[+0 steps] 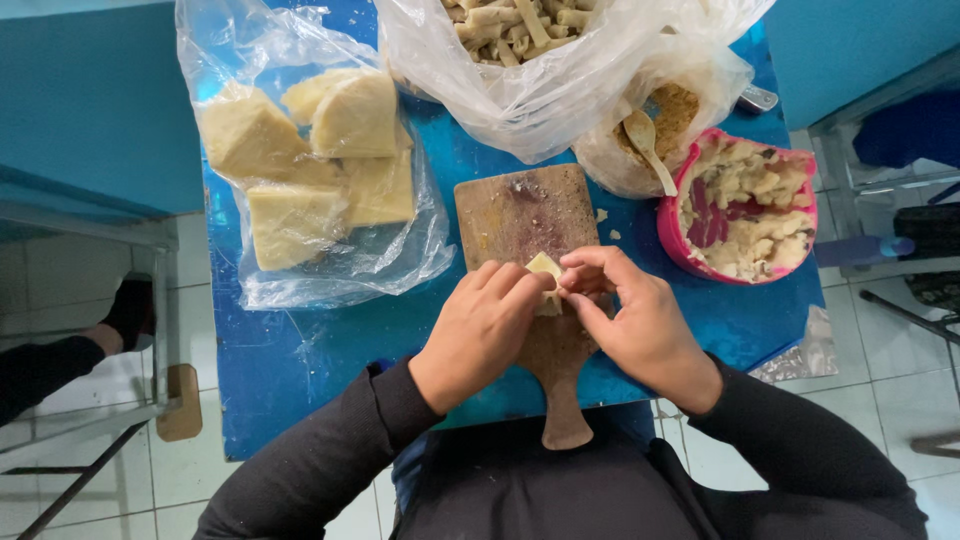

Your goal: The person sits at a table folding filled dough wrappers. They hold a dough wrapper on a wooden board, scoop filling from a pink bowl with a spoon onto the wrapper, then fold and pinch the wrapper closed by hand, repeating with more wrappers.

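Both hands meet over the brown wooden paddle-shaped cutting board (525, 215) on the blue worktop (300, 340). Left hand (480, 330) and right hand (635, 320) are each curled, fingertips pinching one small pale yellow dough piece (545, 268) between them, just above the board's lower half. Left of the board: clear plastic bag of pale yellow dough blocks (310, 170). Right: pink round bowl of lumpy beige filling (745, 205). Behind the board: clear bag of brown crumbs with a wooden spoon (645, 140) in it, and a clear bag of rolled tan sticks (520, 25).
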`<state>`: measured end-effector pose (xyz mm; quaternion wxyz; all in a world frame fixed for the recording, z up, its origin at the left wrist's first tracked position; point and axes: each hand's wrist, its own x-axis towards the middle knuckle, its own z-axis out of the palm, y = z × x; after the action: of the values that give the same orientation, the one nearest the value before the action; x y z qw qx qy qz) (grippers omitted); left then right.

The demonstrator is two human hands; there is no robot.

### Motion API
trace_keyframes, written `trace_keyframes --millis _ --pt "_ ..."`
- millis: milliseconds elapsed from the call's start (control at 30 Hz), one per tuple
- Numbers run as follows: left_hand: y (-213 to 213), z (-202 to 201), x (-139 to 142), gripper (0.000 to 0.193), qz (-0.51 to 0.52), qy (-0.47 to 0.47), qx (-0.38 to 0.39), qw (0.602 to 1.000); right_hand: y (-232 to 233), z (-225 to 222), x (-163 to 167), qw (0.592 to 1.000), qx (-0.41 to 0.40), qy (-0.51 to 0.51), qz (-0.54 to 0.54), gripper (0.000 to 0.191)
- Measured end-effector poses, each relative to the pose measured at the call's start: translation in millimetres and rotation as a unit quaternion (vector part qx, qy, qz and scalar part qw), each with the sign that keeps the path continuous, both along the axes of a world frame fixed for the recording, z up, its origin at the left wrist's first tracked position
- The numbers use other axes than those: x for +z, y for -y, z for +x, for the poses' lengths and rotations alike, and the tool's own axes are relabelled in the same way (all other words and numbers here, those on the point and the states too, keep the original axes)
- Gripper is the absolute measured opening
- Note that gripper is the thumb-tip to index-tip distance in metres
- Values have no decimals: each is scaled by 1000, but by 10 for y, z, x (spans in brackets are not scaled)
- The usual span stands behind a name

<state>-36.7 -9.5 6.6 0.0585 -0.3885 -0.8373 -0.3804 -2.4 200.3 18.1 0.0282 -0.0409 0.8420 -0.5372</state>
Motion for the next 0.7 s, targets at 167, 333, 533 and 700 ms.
trace_keyframes --millis 167,333,533,700 --pt "17 11 -24 34 -30 -33 -2 999 36 6 18 1000 -8 -17 7 33" --pt "24 6 -57 31 -43 -37 3 998 62 3 58 994 10 -64 85 35" --pt "14 -1 -58 30 -45 -39 12 998 53 -24 39 973 -10 -135 186 29" --pt "12 5 -37 27 -42 -24 21 999 -54 -6 127 946 14 -162 280 25"
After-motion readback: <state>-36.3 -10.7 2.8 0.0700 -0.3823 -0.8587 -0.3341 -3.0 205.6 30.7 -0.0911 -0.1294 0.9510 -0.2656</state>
